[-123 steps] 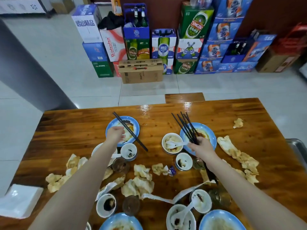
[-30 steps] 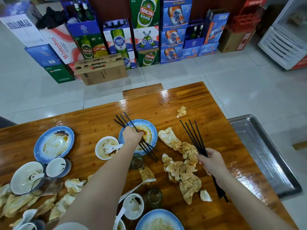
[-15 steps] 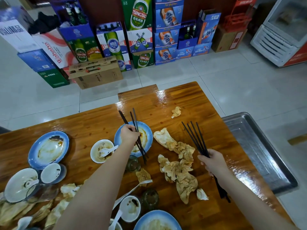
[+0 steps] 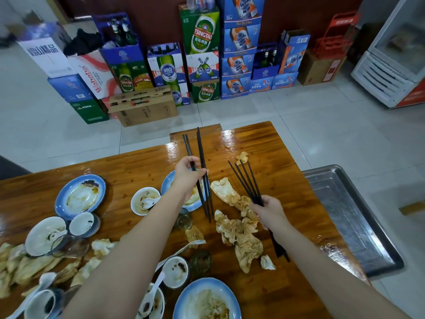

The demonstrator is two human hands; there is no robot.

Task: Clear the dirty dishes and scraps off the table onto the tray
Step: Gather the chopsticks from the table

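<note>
Table (image 4: pixel 138 171) is filling the lower frame, its 12 o'clock edge shining wet. Beer cartons (image 4: pixel 202 54) are standing stacked along the wall beyond, at 12 o'clock. Steel tray (image 4: pixel 340 203) is sitting just off the table's 3 o'clock edge. Three smeared blue plates are lying on the table: left plate (image 4: pixel 79 195) at 9 o'clock, centre plate (image 4: pixel 166 184) under the left hand, near plate (image 4: pixel 207 300) at 6 o'clock. Crumpled napkins (image 4: pixel 239 229) are trailing from centre toward 5 o'clock, with more heaped at 8 o'clock. White bowl (image 4: pixel 145 200) with a spoon in it is sitting just beside the centre plate, at its 9 o'clock. Left hand (image 4: pixel 187 172) is pinching black chopsticks (image 4: pixel 200 148) mid-shaft above the centre plate, upper ends pointing to 12 o'clock. Right hand (image 4: pixel 270 210) is gripping a fanned bundle (image 4: pixel 243 178) of black chopsticks over the napkins, upper ends leaning toward 11 o'clock and lower ends running along the forearm.
</note>
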